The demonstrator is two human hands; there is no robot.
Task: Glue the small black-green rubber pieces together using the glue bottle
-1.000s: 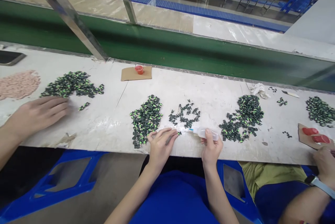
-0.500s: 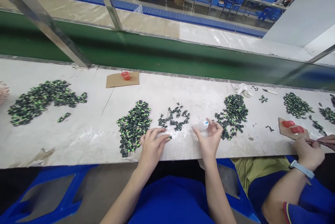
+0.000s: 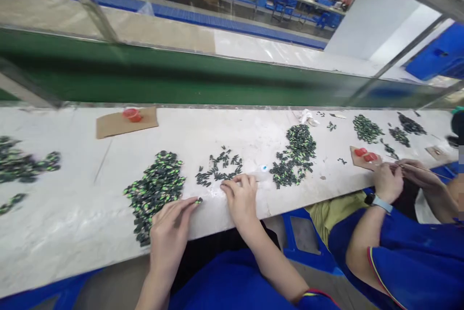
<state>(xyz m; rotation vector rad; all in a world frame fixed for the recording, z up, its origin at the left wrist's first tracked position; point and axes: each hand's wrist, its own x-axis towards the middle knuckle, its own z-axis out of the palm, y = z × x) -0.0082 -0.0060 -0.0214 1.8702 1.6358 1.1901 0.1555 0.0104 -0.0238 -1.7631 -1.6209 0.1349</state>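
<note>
While the small clear plastic bottle with a blue cap (image 3: 261, 171) sat in the right hand (image 3: 242, 198) 0.5 s ago, it now lies loose on the scuffed white worktop (image 3: 72, 213), just beyond that hand's knuckles. The right hand has dropped palm down with its fingers bent. Their tips are at the near edge of the loose scatter of small dark pieces (image 3: 218, 171), and whether they pinch 1 is hidden. The left hand (image 3: 169, 227) still rests flat, fingers stretched and gripping nothing. Its fingertips touch 1 stray green-and-black piece (image 3: 198, 200) beside the dense heap of glossy green-and-black pieces (image 3: 155, 188).

The view has swung right, so a co-worker's 2 hands (image 3: 389, 179) now show fully. What they hold is too thin to make out. A second green-and-black heap (image 3: 294, 155) lies right of the bottle. At the left edge another heap (image 3: 21, 162) is blurred and cut off. Farther back lies a flat brown cardboard sheet (image 3: 108, 126) bearing a round red cap (image 3: 132, 115), then the smooth green conveyor belt (image 3: 181, 78).
</note>
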